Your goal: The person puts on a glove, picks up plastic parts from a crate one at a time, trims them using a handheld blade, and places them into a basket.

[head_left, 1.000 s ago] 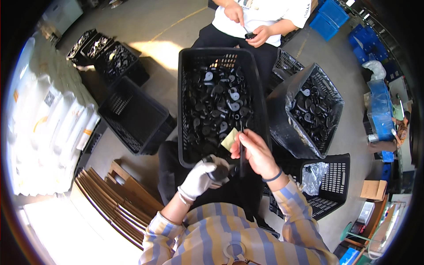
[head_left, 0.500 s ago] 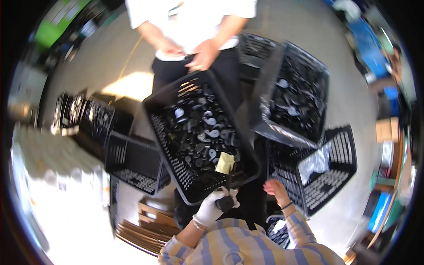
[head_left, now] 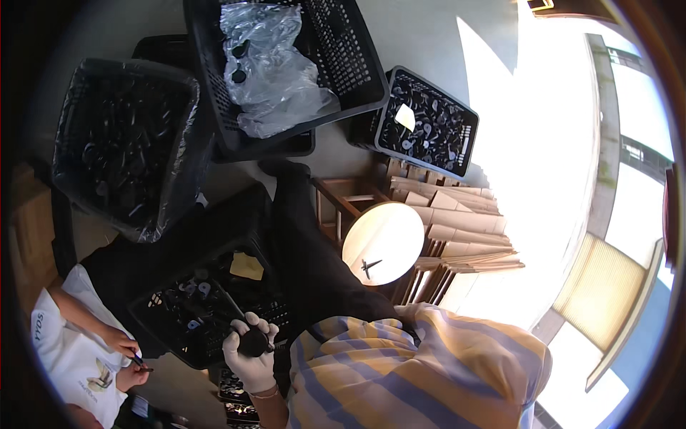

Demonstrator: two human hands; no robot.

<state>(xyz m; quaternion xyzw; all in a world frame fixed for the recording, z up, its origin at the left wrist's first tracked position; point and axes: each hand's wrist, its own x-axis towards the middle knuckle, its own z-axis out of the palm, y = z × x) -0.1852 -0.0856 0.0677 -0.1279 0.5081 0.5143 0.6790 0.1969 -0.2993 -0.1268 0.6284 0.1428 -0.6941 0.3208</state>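
Turned rightward since the earlier frame, the view now puts the parts crate (head_left: 153, 299) at near left, black parts and yellow paper (head_left: 246, 266) inside. Over its edge, the gloved left hand (head_left: 251, 357) grips a round black part (head_left: 253, 343); the right hand is out of sight, its state untellable. Far left, a bag-lined crate (head_left: 191, 121) holds black parts; beyond, another crate (head_left: 350, 57) holds clear plastic (head_left: 275, 79).

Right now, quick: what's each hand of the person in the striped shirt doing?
Left hand: gloved, closed around a black part.
Right hand: not in view, so its state cannot be told.
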